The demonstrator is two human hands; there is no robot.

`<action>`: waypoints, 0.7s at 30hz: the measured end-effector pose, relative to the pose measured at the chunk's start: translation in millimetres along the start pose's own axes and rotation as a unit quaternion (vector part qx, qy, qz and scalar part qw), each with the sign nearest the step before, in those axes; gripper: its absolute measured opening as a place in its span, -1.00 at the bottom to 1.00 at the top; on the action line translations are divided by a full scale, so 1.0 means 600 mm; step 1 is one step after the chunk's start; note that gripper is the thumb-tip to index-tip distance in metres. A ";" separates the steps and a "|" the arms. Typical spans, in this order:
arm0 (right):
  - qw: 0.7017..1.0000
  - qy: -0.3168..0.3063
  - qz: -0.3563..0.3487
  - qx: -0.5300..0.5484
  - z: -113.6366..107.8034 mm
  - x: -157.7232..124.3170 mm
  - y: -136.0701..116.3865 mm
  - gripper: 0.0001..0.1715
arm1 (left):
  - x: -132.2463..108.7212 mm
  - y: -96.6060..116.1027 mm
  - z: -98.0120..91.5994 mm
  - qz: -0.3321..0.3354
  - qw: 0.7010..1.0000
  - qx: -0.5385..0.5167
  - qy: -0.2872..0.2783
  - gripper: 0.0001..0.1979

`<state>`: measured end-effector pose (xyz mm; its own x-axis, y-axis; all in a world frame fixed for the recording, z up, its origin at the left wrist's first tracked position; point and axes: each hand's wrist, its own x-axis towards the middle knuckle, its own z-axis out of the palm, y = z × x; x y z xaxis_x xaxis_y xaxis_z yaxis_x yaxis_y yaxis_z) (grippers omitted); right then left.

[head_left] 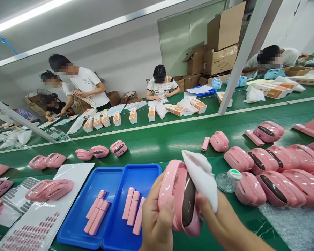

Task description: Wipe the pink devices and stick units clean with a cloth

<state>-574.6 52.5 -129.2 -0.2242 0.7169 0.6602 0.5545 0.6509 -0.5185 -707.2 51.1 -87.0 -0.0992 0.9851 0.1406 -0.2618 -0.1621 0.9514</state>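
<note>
In front of me is a glossy pink plastic housing (176, 188) with a raised handle and a dark oval window, held up tilted. My left hand (155, 219) is closed around its left side, thumb on the front. My right hand (217, 219) pinches a folded white cloth (200, 174) and presses it to the housing's right side; the fingertips behind are partly hidden. Left of the hands, two blue trays (91, 176) side by side hold several slim pink bars (99, 216). A clear bottle (226, 181) with a green-and-white cap lies just beyond my right hand.
Rows of similar pink housings (279, 188) crowd the right, beside bubble wrap (293, 223). Sticker sheets (39, 223) lie at left, a housing (49, 190) on them. Beyond runs a green conveyor (159, 139) carrying more housings. Co-workers sit or stand across it among white-and-orange boxes (133, 115). A slanted post (240, 66) rises at right.
</note>
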 end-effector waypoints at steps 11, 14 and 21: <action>0.990 -0.021 -0.140 -0.022 0.001 -0.016 0.016 -0.39 | -0.006 -0.004 0.001 -0.014 1.000 0.012 0.004 -0.55; 0.998 -0.039 -0.044 0.007 0.004 -0.020 0.014 -0.38 | -0.005 -0.001 0.001 -0.035 0.999 -0.013 0.002 -0.56; 0.984 0.023 0.100 0.148 0.004 -0.031 0.005 -0.58 | -0.008 0.010 0.000 -0.115 0.988 -0.098 0.015 -0.63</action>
<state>-570.4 41.5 -144.4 -0.0948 0.8300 0.5497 0.3245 0.5477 -0.7712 -708.5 45.6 -81.7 -0.0435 0.9956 -0.0834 -0.4607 0.0541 0.8859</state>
